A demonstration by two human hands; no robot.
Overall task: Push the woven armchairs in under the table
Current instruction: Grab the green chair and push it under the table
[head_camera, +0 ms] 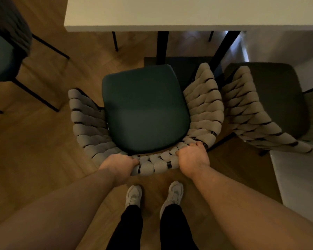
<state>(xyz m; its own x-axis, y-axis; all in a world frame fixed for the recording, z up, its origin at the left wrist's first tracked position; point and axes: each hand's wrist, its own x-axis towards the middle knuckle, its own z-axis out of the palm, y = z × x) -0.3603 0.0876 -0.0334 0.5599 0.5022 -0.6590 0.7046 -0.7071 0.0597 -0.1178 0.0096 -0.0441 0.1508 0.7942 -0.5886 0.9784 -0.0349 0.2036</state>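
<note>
A woven armchair (204,105) with a beige rope back and a dark green seat cushion stands right in front of me, its front edge just short of the white table (152,13). My left hand (118,166) grips the top of the backrest on the left. My right hand (192,157) grips the same backrest on the right. A second woven armchair (246,112) with a dark seat stands close to the right, its woven side almost touching the first chair.
A third chair (5,51) with black legs stands at the far left. Black table legs (162,47) rise beyond the seat. A white wall or cabinet (300,177) closes the right side. My feet in pale shoes (134,195) stand on wooden floor behind the chair.
</note>
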